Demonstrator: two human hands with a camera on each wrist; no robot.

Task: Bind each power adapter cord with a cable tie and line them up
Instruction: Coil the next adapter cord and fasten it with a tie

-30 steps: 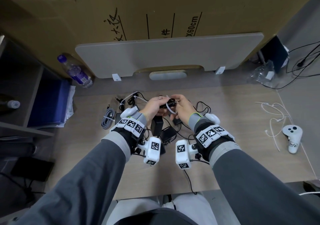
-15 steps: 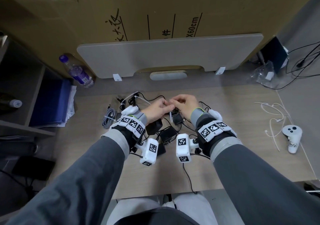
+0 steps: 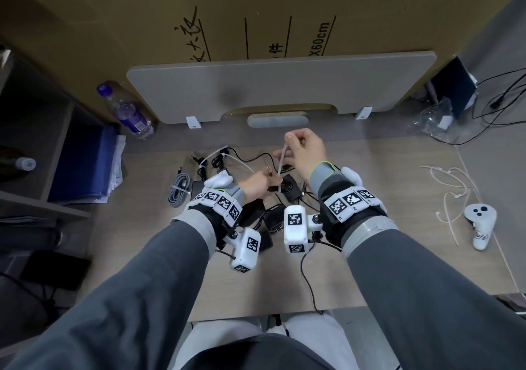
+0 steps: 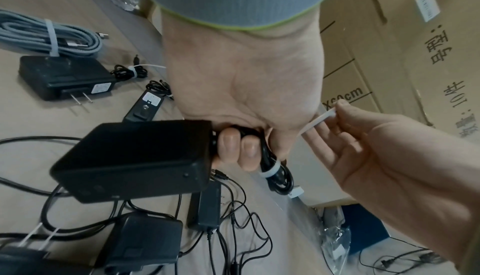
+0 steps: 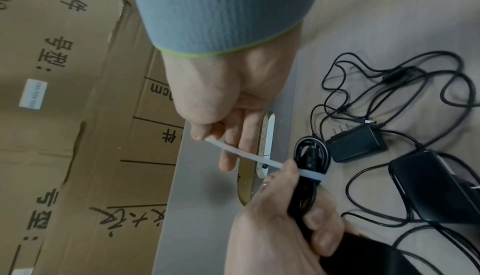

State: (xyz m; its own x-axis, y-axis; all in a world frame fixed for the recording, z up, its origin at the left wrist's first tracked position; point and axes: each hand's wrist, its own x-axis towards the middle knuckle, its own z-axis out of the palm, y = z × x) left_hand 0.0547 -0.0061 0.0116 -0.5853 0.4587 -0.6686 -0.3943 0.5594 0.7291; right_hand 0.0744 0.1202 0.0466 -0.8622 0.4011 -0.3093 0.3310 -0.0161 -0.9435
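The left hand (image 4: 241, 86) holds a black, boxy power adapter (image 4: 135, 160) above the middle of the pale wood bench (image 3: 370, 176), its fingers (image 4: 228, 146) curled round the adapter's thin black cord (image 5: 309, 168), which is folded into a tight bundle. A translucent white plastic cable tie (image 5: 244, 155) circles that bundle – the loop sits snug near the bundle's end, and its long flat tail runs off straight and taut. The right hand (image 3: 306, 153) pinches the tail's tip between thumb and forefinger, its other fingers loosely extended, raised toward the bench's far edge. Beneath the hands lie more black adapters with loose, tangled cords (image 5: 389, 86). Nearer the left edge lies a grey braided cable (image 4: 46, 37) – coiled and already tied.
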